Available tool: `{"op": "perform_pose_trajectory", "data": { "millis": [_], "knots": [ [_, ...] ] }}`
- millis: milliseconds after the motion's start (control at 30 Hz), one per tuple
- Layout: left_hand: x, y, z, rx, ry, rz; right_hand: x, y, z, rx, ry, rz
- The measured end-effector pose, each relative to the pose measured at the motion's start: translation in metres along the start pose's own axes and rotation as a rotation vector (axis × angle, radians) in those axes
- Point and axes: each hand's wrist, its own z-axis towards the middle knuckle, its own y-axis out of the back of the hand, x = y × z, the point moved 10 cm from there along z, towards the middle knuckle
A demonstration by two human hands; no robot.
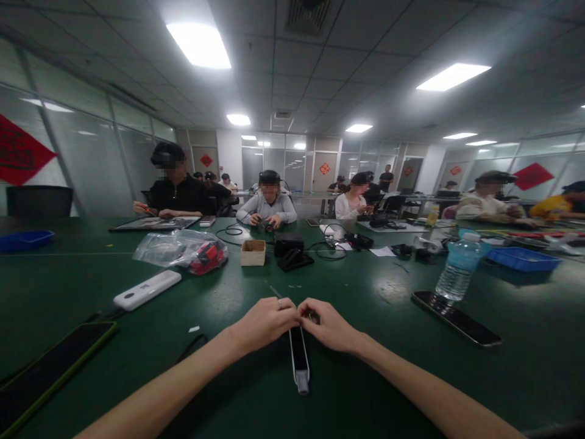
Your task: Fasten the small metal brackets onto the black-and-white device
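A long, narrow black item with pale edges (298,352) lies lengthwise in front of me. Its near end is a grey block, and a thin grey piece sticks out past my fingers at the far end; I cannot tell its exact kind. My left hand (269,318), with a ring on one finger, is closed on its far part. From the other side, my right hand (325,323) pinches at the same spot, fingertips touching those of the left. What lies right between the fingertips is hidden.
On the green table (365,378) are a white handheld device (148,290), a green-edged phone (59,372), a plastic bag with red items (183,251), a small box (253,253), a dark phone (457,318), a water bottle (457,268) and a blue tray (523,259). Several people sit beyond.
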Motion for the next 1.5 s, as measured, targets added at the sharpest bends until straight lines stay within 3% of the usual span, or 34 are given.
{"op": "perform_pose_trajectory", "data": {
  "millis": [333, 633, 767, 933, 1033, 1500],
  "knots": [
    [-0.002, 0.003, 0.002, 0.050, 0.037, 0.009, -0.010, -0.009, 0.000, 0.096, -0.072, 0.159],
    [0.002, -0.003, -0.001, 0.065, 0.063, 0.010, -0.012, -0.011, 0.000, 0.093, -0.050, 0.128],
    [0.019, -0.004, -0.001, 0.055, 0.149, -0.070, -0.014, -0.009, -0.001, 0.114, -0.033, 0.050],
    [0.066, -0.012, -0.013, 0.097, 0.394, -0.235, -0.023, 0.008, 0.002, 0.054, -0.020, -0.185],
    [0.082, -0.018, -0.021, 0.118, 0.490, -0.307, -0.031, 0.014, 0.003, 0.080, -0.022, -0.301],
    [0.076, -0.035, -0.023, 0.237, 0.534, -0.487, -0.039, 0.003, -0.001, 0.195, -0.031, -0.301]
  ]
}}
